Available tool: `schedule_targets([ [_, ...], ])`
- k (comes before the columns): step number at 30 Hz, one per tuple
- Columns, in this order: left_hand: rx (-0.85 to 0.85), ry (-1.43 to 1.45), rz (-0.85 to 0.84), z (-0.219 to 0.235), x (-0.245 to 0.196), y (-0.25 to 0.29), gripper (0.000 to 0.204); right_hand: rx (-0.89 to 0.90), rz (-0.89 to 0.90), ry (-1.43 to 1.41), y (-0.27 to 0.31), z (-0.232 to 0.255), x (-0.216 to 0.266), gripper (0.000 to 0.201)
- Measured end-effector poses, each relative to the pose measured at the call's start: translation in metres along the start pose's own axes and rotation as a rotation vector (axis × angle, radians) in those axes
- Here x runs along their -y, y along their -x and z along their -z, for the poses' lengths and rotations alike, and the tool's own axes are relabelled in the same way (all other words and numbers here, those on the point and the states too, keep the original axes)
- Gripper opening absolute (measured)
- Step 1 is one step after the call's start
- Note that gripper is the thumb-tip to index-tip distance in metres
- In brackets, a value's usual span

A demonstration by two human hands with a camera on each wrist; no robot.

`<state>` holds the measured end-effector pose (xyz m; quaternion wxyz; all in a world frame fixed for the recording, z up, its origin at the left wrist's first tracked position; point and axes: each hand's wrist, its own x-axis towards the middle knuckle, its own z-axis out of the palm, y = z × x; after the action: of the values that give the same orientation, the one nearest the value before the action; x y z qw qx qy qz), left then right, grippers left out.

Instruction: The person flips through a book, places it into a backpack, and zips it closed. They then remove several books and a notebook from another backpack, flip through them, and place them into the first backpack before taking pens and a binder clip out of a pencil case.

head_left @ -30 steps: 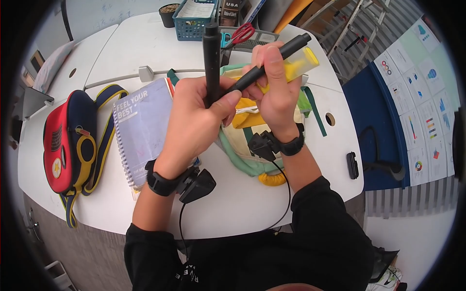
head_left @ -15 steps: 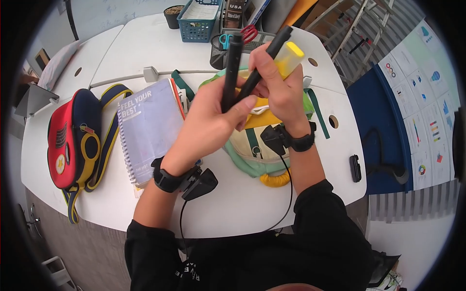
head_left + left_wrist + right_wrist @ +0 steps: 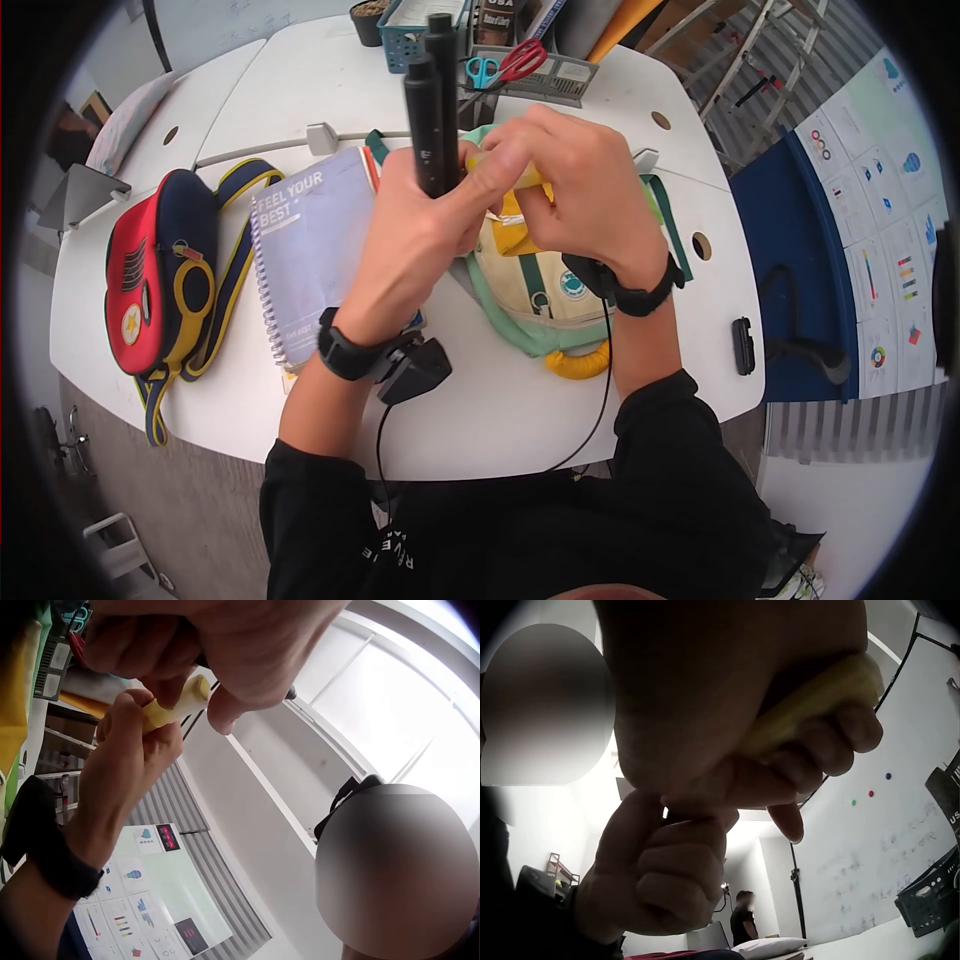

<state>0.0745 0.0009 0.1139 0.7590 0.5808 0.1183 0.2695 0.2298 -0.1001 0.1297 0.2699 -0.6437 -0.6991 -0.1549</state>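
Two black markers [image 3: 425,120] were held upright, side by side, in the left hand's [image 3: 405,245] curled grip. A yellow marker [image 3: 180,701] was enclosed by the right hand's [image 3: 595,185] bent fingers, above the bag [image 3: 505,285]. Judged best: black barrels pinched low and parallel, yellow one gripped firmly, slipping thereby avoided.
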Motion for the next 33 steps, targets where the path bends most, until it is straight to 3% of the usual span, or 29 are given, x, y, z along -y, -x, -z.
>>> schedule_targets([
  [4,-0.046,-0.018,-0.002,-0.002,-0.001,0.000,0.037,-0.173,0.037,0.065,-0.003,0.005,-0.013,0.033],
  [6,-0.053,0.032,-0.030,-0.002,0.000,-0.001,0.037,-0.507,0.024,0.038,-0.009,0.013,-0.030,0.033],
  [7,-0.101,0.027,-0.083,-0.003,0.001,-0.001,0.037,-0.522,0.028,0.039,-0.009,0.014,-0.032,0.033],
  [9,-0.136,0.010,-0.141,-0.008,-0.001,0.000,0.038,-0.545,-0.177,-0.845,-0.007,0.017,-0.030,0.034],
  [10,-0.160,-0.054,-0.153,-0.012,-0.002,0.000,0.036,-0.472,-0.196,-1.077,-0.003,0.015,-0.023,0.040],
  [13,-0.156,-0.165,-0.174,-0.017,0.004,0.000,0.037,-0.404,-0.229,-1.312,-0.011,-0.003,0.006,0.039],
  [17,-0.110,-0.282,-0.150,-0.019,0.009,0.003,0.029,-0.434,-0.304,-1.402,-0.009,-0.010,0.017,0.040],
  [19,-0.141,-0.205,-0.182,-0.019,0.015,0.002,0.027,-0.313,-0.353,-1.449,-0.009,-0.010,0.020,0.041],
  [25,-0.120,-0.259,-0.203,-0.017,0.016,0.003,0.032,-0.357,-0.408,-1.518,-0.009,-0.007,0.024,0.040],
  [27,0.003,-0.015,-0.090,-0.017,0.013,0.003,0.033,-0.375,-0.414,-1.512,-0.008,-0.005,0.019,0.039],
  [28,0.065,0.194,0.005,-0.019,0.015,0.007,0.034,-0.508,-0.395,-1.611,-0.007,-0.004,0.005,0.038],
  [30,0.160,0.221,0.014,-0.021,0.013,0.018,0.033,-0.745,-0.303,-1.741,-0.008,0.014,-0.035,0.034],
  [31,0.260,0.243,0.015,-0.024,0.011,0.022,0.033,-0.728,-0.300,-1.728,-0.004,0.015,-0.041,0.034],
  [32,0.092,0.093,-0.110,-0.030,0.008,0.025,0.034,-0.690,-0.238,-1.695,-0.001,0.021,-0.040,0.034],
  [33,0.045,0.024,-0.239,-0.032,0.005,0.022,0.033,-0.660,-0.180,-1.661,0.001,0.028,-0.033,0.033],
])
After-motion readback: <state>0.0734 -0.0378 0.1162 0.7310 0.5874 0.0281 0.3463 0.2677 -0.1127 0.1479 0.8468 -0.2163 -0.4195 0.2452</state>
